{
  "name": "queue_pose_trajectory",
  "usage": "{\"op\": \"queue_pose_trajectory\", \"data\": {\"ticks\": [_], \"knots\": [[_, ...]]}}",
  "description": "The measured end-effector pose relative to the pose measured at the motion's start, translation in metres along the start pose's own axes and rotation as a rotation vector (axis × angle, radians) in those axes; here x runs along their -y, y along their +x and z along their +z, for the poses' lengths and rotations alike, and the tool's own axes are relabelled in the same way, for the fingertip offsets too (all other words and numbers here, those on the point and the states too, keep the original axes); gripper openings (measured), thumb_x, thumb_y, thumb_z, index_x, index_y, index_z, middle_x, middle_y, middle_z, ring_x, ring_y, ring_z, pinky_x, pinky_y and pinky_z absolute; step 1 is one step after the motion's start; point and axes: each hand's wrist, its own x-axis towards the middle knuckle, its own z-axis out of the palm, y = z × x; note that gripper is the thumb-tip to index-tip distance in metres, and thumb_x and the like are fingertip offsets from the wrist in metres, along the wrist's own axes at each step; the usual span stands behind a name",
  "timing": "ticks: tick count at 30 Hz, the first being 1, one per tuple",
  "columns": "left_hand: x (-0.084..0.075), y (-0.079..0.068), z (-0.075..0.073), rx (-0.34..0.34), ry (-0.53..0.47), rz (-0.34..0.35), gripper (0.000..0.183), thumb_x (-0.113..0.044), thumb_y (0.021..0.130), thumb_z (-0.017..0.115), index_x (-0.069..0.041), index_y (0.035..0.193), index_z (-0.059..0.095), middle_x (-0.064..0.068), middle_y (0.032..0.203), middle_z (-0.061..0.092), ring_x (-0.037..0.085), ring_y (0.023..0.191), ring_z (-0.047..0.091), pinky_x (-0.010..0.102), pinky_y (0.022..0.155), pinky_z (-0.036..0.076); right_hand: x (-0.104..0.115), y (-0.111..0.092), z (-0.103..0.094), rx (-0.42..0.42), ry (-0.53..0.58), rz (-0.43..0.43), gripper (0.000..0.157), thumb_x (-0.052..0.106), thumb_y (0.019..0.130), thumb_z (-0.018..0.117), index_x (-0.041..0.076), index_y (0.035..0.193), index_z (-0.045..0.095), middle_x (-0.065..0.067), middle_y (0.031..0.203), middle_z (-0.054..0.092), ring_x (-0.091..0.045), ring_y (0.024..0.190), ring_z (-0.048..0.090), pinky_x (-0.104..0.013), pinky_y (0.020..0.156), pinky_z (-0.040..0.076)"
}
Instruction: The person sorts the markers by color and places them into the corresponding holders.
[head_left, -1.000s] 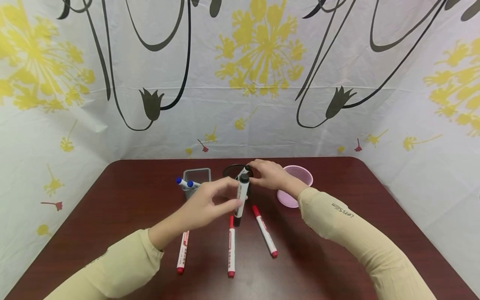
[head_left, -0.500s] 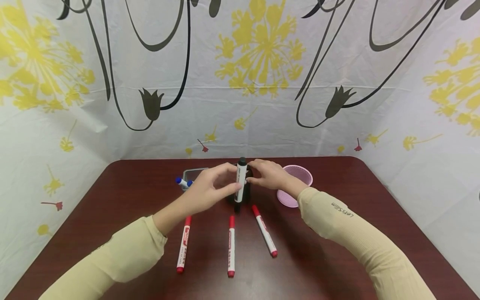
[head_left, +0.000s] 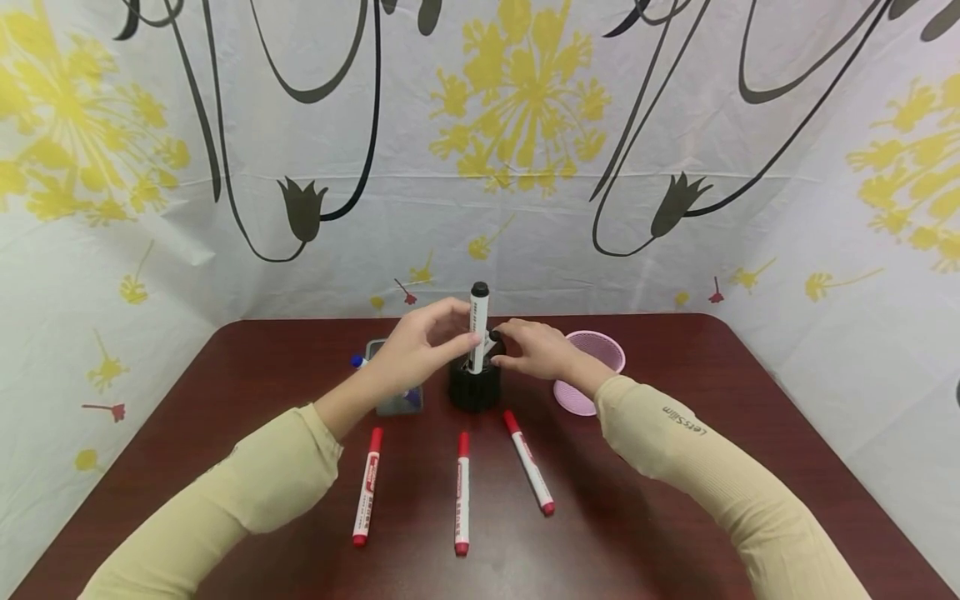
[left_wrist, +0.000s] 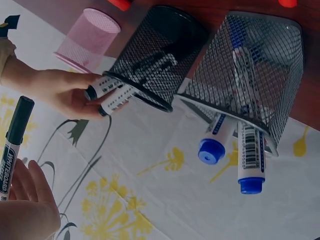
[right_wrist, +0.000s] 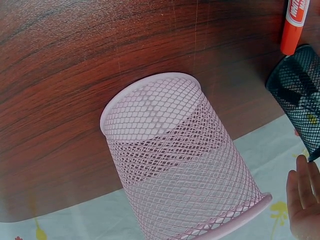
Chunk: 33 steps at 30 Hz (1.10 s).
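My left hand [head_left: 431,337] pinches a black-capped whiteboard marker [head_left: 478,325], upright, with its lower end over the mouth of a black mesh pen holder [head_left: 475,390]. In the left wrist view that marker's dark green-black cap [left_wrist: 21,120] stands at the left edge, beside my fingers. Two other black-capped markers [left_wrist: 117,97] lean inside the black holder. At its right rim my right hand [head_left: 536,346] has thumb and finger around the cap of one of these markers [head_left: 492,340]. In the right wrist view only my fingers [right_wrist: 303,190] show, near the holder's rim.
To the right stands a pink mesh pen holder [head_left: 585,400]; left of the black one is a grey mesh holder [left_wrist: 287,75] with blue-capped markers [left_wrist: 250,165]. Three red-capped markers [head_left: 462,496] lie in front on the dark red table [head_left: 637,500]. A patterned cloth [head_left: 480,250] hangs behind.
My left hand has moved up and away from me, bringing its marker from in front of the black pen holder to above its mouth. My right hand has stayed at the rim.
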Motion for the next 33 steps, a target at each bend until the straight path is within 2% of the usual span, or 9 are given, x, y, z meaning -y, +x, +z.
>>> {"op": "queue_pose_trajectory", "data": {"ticks": [5, 9, 18, 25, 28, 33], "knots": [[0.002, 0.009, -0.005, -0.024, -0.025, 0.002, 0.028, -0.019, 0.086, 0.058, -0.006, 0.11, 0.054, 0.003, 0.098, 0.06, 0.012, 0.09, 0.057, 0.032, 0.075, 0.045, 0.0, 0.0, 0.001, -0.017, -0.006, -0.014, 0.037, 0.032, 0.079, 0.065, 0.006, 0.104, 0.057, -0.004, 0.093, 0.057, -0.016, 0.074, 0.051, -0.036, 0.063, 0.043], [0.003, 0.015, -0.008, -0.044, -0.002, -0.007, 0.028, -0.019, 0.086, 0.059, -0.007, 0.11, 0.055, 0.003, 0.099, 0.059, 0.012, 0.09, 0.057, 0.032, 0.077, 0.045, -0.001, 0.0, 0.002, -0.01, -0.009, -0.02, 0.039, 0.032, 0.079, 0.065, 0.005, 0.106, 0.057, -0.004, 0.092, 0.057, -0.016, 0.071, 0.049, -0.035, 0.063, 0.042], [0.008, 0.027, -0.013, -0.082, 0.004, -0.041, 0.026, -0.018, 0.085, 0.059, -0.005, 0.107, 0.056, 0.006, 0.101, 0.058, 0.015, 0.092, 0.057, 0.032, 0.077, 0.044, -0.001, 0.0, 0.001, 0.023, 0.011, -0.003, 0.042, 0.031, 0.08, 0.063, 0.005, 0.112, 0.056, -0.007, 0.098, 0.057, -0.016, 0.075, 0.05, -0.036, 0.066, 0.042], [0.012, 0.035, -0.016, -0.081, -0.025, -0.055, 0.027, -0.017, 0.085, 0.059, -0.003, 0.109, 0.054, 0.008, 0.1, 0.058, 0.017, 0.091, 0.057, 0.033, 0.075, 0.046, 0.0, 0.0, 0.0, 0.002, -0.009, -0.021, 0.041, 0.032, 0.079, 0.064, 0.005, 0.109, 0.057, -0.007, 0.1, 0.058, -0.018, 0.08, 0.053, -0.037, 0.068, 0.044], [0.006, 0.036, -0.016, -0.081, -0.026, -0.074, 0.027, -0.011, 0.086, 0.057, 0.001, 0.109, 0.053, 0.012, 0.102, 0.057, 0.022, 0.093, 0.056, 0.033, 0.076, 0.046, 0.0, 0.001, 0.0, -0.003, -0.004, -0.022, 0.04, 0.032, 0.079, 0.064, 0.006, 0.109, 0.057, -0.007, 0.099, 0.058, -0.018, 0.081, 0.054, -0.037, 0.069, 0.044], [0.014, 0.039, -0.016, -0.1, -0.007, -0.071, 0.026, -0.013, 0.086, 0.057, 0.0, 0.109, 0.053, 0.01, 0.1, 0.057, 0.02, 0.09, 0.057, 0.035, 0.075, 0.047, 0.0, 0.001, 0.0, -0.002, -0.001, -0.019, 0.04, 0.032, 0.079, 0.064, 0.006, 0.108, 0.057, -0.006, 0.098, 0.058, -0.018, 0.08, 0.054, -0.037, 0.067, 0.044]]}}
